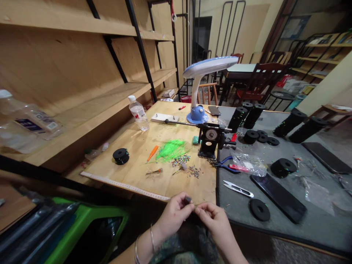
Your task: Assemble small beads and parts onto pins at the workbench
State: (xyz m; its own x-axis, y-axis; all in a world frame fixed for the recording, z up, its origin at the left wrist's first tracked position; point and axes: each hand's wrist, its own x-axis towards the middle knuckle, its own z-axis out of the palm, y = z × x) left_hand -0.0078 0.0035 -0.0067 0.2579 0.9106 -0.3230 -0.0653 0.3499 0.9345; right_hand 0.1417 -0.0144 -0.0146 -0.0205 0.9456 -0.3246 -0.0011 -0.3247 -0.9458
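My left hand [174, 214] and my right hand [213, 218] meet fingertip to fingertip just below the near edge of the wooden board [137, 146]. The left fingers pinch a small dark piece [188, 200]. The right fingers are pinched together against it; what they hold is too small to name. On the board ahead lie a bundle of bright green threads [170, 148], a scatter of coloured beads [180, 160] and an orange-handled tool [152, 153].
A black hand-crank winder [210, 141] stands mid-table behind a blue desk lamp [205, 79]. Thread snips [238, 189], blue pliers [225, 164], a phone [277, 196] and several black spools [258, 209] lie on the grey mat. Water bottle [139, 113] at left.
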